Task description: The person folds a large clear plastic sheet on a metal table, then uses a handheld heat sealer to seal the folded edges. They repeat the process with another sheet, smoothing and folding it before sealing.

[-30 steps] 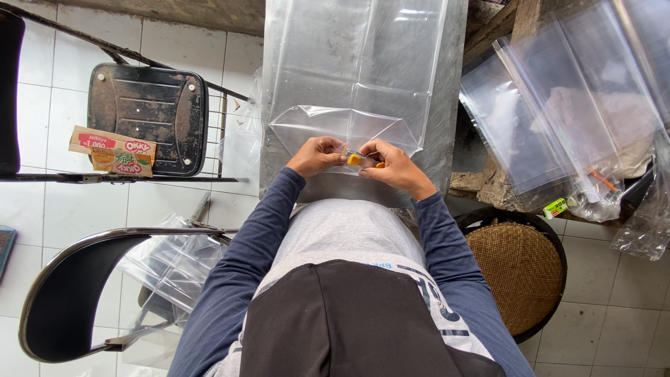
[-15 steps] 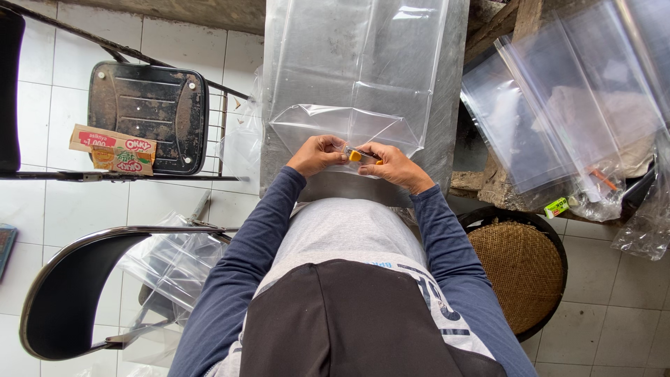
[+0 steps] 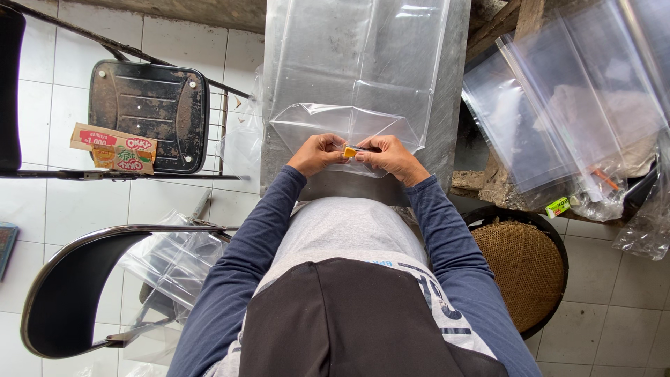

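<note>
The clear bag (image 3: 349, 129) lies on the metal table (image 3: 453, 105), its near edge pinched with a small yellow piece (image 3: 349, 151) between the closed fingers of the left hand (image 3: 317, 153) and right hand (image 3: 391, 157), apparently mid-handling, with 1 stack of bags (image 3: 558, 119) right of the table.

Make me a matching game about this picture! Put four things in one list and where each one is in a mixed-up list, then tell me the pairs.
Things:
1. small yellow-orange piece
2. flat printed cardboard box
3. round brown woven basket
4. crumpled clear plastic bags

Places:
A. on the black metal rack, at the picture's left
B. on the dark curved chair, lower left
C. pinched between the left hand and the right hand
D. on the tiled floor, at the picture's right

Pairs: 1-C, 2-A, 3-D, 4-B
</note>
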